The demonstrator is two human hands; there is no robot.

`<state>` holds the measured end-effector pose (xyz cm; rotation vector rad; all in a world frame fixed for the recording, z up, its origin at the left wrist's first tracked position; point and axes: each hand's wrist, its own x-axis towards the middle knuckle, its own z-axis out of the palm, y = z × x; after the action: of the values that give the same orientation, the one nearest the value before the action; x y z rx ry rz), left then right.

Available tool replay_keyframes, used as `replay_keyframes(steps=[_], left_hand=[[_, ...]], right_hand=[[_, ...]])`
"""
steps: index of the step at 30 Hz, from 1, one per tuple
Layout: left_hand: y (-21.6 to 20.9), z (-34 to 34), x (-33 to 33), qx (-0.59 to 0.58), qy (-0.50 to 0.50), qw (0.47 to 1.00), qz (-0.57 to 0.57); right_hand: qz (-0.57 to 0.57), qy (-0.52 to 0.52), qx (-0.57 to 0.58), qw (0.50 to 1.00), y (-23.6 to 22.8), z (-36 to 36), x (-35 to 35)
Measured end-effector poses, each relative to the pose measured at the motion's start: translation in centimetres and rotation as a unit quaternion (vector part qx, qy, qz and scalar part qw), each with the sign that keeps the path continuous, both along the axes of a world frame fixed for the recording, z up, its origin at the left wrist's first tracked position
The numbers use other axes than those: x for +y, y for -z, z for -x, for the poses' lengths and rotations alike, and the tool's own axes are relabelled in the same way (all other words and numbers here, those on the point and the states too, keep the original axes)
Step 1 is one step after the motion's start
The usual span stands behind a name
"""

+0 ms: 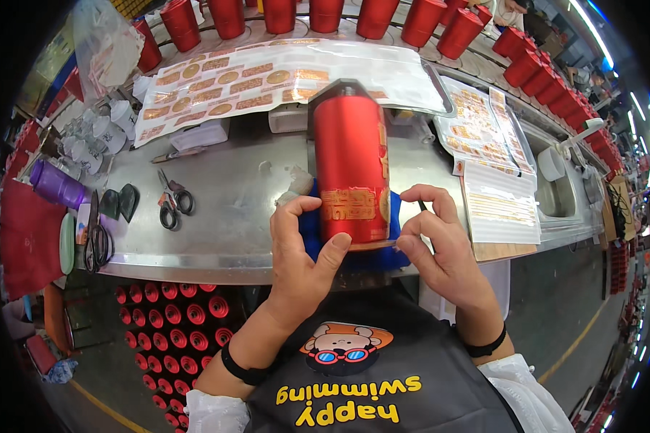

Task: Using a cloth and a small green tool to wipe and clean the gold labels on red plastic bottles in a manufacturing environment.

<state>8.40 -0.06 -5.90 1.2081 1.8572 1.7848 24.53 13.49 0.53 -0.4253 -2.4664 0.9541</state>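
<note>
A glossy red canister (350,155) with raised gold decals around its lower part lies in front of me, its near end toward my body. It rests on a dark stand with blue cloth (310,232) under it. My left hand (300,249) grips its near left side, thumb on the near edge and index finger along the side. My right hand (437,242) is at the near right side, fingers bent and thumb close to the rim. A tiny thing seems pinched at its fingertips, too small to name.
Sheets of gold decals (231,83) lie across the back, more decal sheets (480,130) at right. Scissors (173,200) and black-handled shears (96,242) sit at left near a purple cup (54,182). Red canisters (325,14) line the conveyor behind. A sink (560,195) is at right.
</note>
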Motion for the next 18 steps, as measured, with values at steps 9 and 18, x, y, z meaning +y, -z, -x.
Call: replay_keyframes(steps=[9, 18], left_hand=[[0.73, 0.37, -0.22, -0.062, 0.044, 0.996, -0.05], [0.92, 0.31, -0.27, -0.012, 0.033, 0.999, -0.034]], right_hand=[[-0.002, 0.0, 0.0, 1.0, 0.31, -0.29, 0.03], [0.004, -0.002, -0.006, 1.0, 0.43, -0.26, 0.06]])
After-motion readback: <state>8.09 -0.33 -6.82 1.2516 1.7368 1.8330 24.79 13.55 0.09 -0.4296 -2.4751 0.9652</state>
